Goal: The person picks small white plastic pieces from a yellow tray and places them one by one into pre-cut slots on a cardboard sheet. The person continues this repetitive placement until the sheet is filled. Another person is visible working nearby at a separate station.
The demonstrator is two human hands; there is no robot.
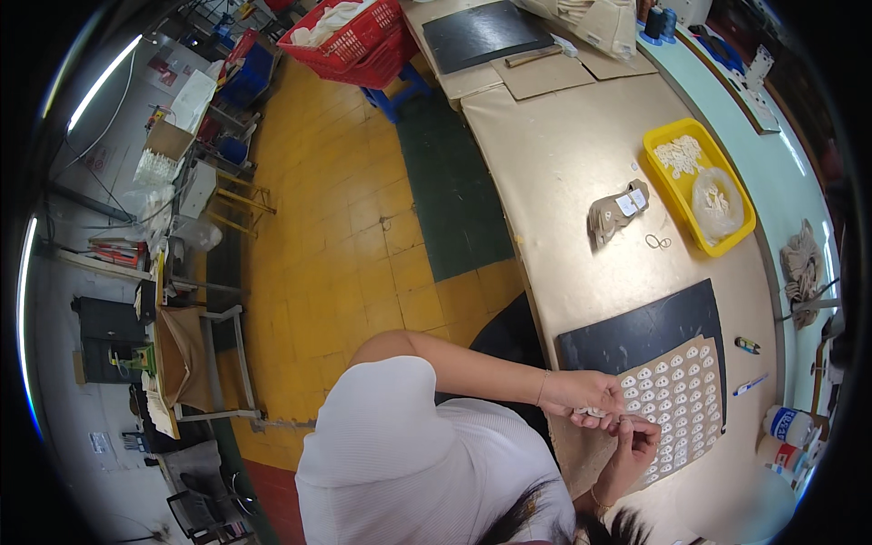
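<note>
My left hand [586,392] is curled around several small white pieces [592,412], which show at its fingertips. Just below it, my right hand [631,450] has its thumb and fingers pinched together close to the left fingers. Whatever sits in that pinch is too small to make out. Both hands are over the left edge of a brown card sheet [643,424], which carries rows of small white rounded pieces [677,374] with dark dots. A black mat [627,331] lies partly beneath the sheet.
Further up the table stand a yellow tray [670,186] with loose white pieces and a plastic bag [717,202], and a bundle of brown cut pieces [604,218]. A marker [748,345], a blue pen [750,384] and a bottle [787,424] are at right. Red baskets [350,45] stand beyond.
</note>
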